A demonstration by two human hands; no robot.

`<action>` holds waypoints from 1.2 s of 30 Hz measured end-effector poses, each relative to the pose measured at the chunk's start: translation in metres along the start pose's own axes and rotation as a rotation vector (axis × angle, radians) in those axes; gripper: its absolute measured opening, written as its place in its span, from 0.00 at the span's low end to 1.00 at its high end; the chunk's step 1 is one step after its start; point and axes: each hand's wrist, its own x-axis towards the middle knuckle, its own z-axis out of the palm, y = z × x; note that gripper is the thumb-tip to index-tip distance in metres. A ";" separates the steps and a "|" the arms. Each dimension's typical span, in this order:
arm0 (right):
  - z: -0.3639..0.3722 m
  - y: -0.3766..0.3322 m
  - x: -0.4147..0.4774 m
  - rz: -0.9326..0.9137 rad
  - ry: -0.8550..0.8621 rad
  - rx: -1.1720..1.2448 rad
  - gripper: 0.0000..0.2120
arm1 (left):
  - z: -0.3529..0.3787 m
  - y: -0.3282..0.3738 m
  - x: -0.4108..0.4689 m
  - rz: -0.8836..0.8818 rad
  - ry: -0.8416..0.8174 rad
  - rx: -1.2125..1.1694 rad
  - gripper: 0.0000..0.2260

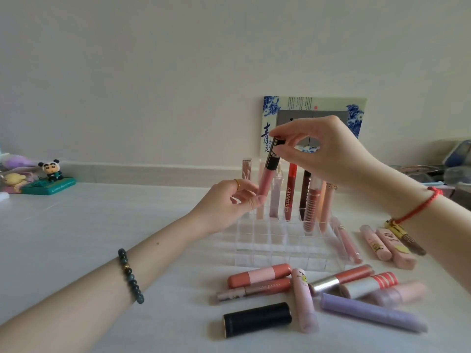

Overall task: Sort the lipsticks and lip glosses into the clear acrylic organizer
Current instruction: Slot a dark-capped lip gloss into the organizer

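— Pinching a pink lip gloss (pixel 265 179) by its cap, the right hand (pixel 328 151) holds it tilted over the organizer (pixel 280 248), at its back row; the left hand (pixel 226 202) grips its base.
— Nearby?
— Standing tubes (pixel 289 194) alongside, loose lipsticks (pixel 260 276) in front, panda figurine (pixel 52 170) left.

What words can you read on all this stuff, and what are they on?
"COLORKEY": red lip gloss standing in the acrylic organizer.
"青": blue-and-white card behind it.
Too blurred to read: mauve tube lying in front, green figurine base, the card's small print.
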 end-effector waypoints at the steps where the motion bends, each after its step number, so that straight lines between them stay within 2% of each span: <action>1: -0.004 0.003 0.001 0.011 -0.018 -0.016 0.11 | 0.003 0.002 0.002 0.000 0.005 -0.004 0.06; 7: -0.019 0.019 0.005 0.078 -0.068 -0.039 0.11 | 0.026 0.014 0.016 0.046 0.041 -0.067 0.02; 13: -0.018 0.031 0.003 0.084 -0.125 -0.101 0.11 | 0.049 0.014 0.022 0.050 0.098 -0.086 0.03; 18: -0.015 0.040 0.002 0.121 -0.153 -0.147 0.11 | 0.058 0.009 0.026 -0.013 0.098 -0.024 0.03; 36: -0.008 0.047 -0.005 0.114 -0.265 -0.217 0.12 | 0.066 0.005 0.021 -0.041 0.113 0.285 0.09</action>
